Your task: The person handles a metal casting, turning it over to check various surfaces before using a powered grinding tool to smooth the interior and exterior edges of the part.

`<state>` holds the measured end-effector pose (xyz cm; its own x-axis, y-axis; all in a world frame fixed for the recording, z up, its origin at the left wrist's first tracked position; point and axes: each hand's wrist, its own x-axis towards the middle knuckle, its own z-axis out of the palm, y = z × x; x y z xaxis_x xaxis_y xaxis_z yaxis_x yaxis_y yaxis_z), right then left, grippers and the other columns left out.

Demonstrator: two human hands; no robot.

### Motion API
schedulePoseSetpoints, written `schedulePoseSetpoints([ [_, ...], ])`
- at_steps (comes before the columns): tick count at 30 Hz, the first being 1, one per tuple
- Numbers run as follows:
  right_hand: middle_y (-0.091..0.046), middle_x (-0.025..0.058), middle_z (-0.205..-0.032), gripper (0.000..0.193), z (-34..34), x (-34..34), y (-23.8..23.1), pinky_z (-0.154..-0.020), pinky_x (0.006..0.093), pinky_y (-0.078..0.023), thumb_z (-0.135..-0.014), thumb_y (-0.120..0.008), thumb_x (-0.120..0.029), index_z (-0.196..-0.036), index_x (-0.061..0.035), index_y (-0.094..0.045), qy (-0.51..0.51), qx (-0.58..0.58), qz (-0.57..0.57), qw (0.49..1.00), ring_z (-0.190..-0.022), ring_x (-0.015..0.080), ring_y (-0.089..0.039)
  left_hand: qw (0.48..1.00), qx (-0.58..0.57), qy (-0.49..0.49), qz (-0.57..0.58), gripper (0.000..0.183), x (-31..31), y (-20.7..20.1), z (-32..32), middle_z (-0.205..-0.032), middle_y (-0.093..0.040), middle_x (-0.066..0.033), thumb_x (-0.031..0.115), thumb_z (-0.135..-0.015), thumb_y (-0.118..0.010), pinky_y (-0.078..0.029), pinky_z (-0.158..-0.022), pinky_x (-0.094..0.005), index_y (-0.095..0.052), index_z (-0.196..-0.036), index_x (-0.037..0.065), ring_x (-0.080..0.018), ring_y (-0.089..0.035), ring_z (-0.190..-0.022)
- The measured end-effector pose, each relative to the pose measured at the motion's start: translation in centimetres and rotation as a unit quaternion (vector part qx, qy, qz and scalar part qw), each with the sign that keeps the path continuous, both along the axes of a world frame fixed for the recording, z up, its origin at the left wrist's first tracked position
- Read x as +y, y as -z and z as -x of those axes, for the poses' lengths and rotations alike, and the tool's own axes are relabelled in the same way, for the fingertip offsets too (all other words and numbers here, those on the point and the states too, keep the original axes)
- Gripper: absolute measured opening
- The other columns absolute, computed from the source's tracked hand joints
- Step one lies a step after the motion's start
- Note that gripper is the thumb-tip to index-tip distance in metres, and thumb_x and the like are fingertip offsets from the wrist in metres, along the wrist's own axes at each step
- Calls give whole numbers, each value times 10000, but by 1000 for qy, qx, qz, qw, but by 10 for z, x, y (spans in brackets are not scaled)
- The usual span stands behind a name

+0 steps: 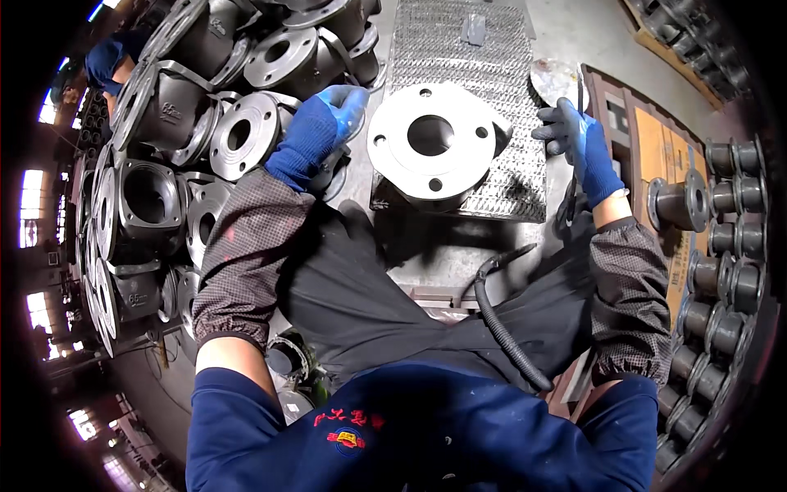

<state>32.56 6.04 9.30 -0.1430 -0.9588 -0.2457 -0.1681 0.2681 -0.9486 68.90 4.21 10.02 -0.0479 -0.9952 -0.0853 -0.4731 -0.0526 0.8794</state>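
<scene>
On a textured metal block (525, 176) in front of me sits a flanged metal casting (393, 168). Its pale round face points up, with a large centre hole and several bolt holes. My left hand (328, 123), in a blue glove, hangs left of it beside the piled castings. Its fingers are loosely bent, partly turned from view, and nothing shows in them. Right of the casting, my gloved right hand (574, 139) has its grey fingers apart. A thin dark rod (580, 86) shows behind that hand; whether they touch is unclear.
Grey flanged castings (238, 135) are piled high along my left. A small grey plate (473, 29) lies at the block's far end. A ribbed dark hose (500, 332) curves over my right leg. Rows of flanged pieces (725, 332) stand at right, by orange-brown cardboard (652, 156).
</scene>
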Motion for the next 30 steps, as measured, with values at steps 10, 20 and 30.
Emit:
schedulePoseSetpoints([
  [10,-677,130,-815,439,-31,-19,5,-555,258,-525,-905,-482,-352,-1037,47,-608,-51,16,26,998,-652,178,-659,976,144,23,-159,551,-6,56,13,-796,-611,-45,484,-891,-557,-410,-565,-219,-631,-1011,-50,-87,-508,-629],
  [20,-604,95,-653,550,2,-20,31,-578,275,-456,-868,-544,-498,-1011,25,-640,-108,234,5,966,-614,140,-581,987,52,134,-72,498,27,-4,90,-621,-612,-67,471,-843,-622,-471,-537,-241,-632,-827,-27,-88,-592,-582],
  [30,-670,81,-981,297,7,-2,42,-811,259,-468,-909,-580,-245,-1110,-35,-642,-65,266,157,949,-904,134,-614,985,47,168,-14,375,38,-14,122,-699,-637,-46,373,-869,-636,-477,-564,-235,-663,-920,3,-76,-591,-620],
])
